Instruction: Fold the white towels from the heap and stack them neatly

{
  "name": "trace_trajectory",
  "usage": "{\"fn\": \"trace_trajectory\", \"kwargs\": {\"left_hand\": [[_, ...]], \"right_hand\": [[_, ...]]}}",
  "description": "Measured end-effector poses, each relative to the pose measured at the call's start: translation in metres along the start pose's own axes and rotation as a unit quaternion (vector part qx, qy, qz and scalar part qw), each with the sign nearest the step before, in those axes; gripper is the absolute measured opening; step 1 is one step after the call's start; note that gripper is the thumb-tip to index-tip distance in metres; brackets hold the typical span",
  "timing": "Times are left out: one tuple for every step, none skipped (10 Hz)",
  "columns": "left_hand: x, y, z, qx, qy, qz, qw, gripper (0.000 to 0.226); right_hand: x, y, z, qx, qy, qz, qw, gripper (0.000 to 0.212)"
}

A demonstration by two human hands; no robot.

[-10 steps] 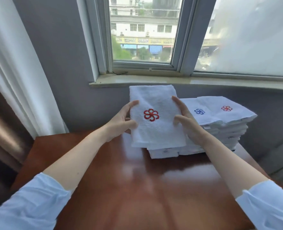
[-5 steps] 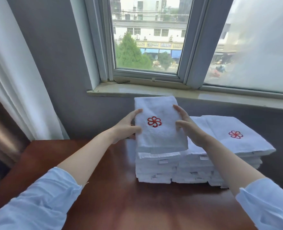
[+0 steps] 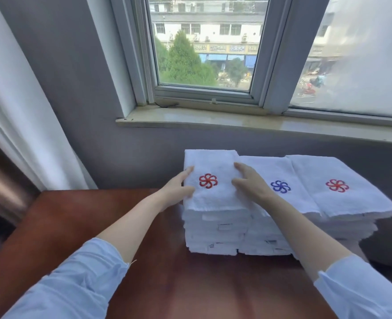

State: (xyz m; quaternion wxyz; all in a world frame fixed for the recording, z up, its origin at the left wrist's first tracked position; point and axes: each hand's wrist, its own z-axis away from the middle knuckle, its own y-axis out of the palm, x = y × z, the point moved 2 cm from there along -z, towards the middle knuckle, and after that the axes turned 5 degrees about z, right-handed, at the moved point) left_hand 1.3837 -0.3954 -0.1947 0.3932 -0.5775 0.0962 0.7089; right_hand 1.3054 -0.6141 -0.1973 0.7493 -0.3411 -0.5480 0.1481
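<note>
Both hands are on the top towel (image 3: 213, 196), the one with the red flower mark, and it lies flat on the left stack (image 3: 215, 231). The left hand (image 3: 176, 192) holds its left edge, fingers together along the side and thumb tucked at the front. The right hand (image 3: 250, 185) presses the right edge, fingers spread a little over the cloth. 3 stacks stand side by side on the brown table (image 3: 98, 215) under the window sill (image 3: 236, 122): middle stack (image 3: 275, 180) marked blue, right stack (image 3: 342, 187) red.
</note>
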Motion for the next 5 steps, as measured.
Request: {"fn": "trace_trajectory", "kwargs": {"left_hand": [[0.002, 0.001, 0.003, 0.001, -0.028, -0.044, 0.999, 0.079], [-0.002, 0.003, 0.008, -0.010, -0.021, -0.081, 0.996, 0.078], [-0.011, 0.005, 0.017, -0.030, -0.001, -0.114, 0.993, 0.076], [-0.012, 0.007, 0.027, -0.027, 0.006, -0.174, 0.984, 0.076], [-0.015, 0.005, 0.045, -0.036, 0.025, -0.225, 0.973, 0.078]], "right_hand": [[0.004, 0.004, 0.005, 0.003, 0.011, 0.094, 0.996, 0.050], [0.006, 0.009, 0.012, 0.009, 0.027, 0.167, 0.985, 0.047], [0.014, 0.006, 0.023, -0.008, 0.016, 0.243, 0.970, 0.043], [0.020, 0.001, 0.037, -0.018, -0.006, 0.298, 0.954, 0.047], [0.031, -0.003, 0.056, -0.027, -0.051, 0.323, 0.945, 0.058]]}}
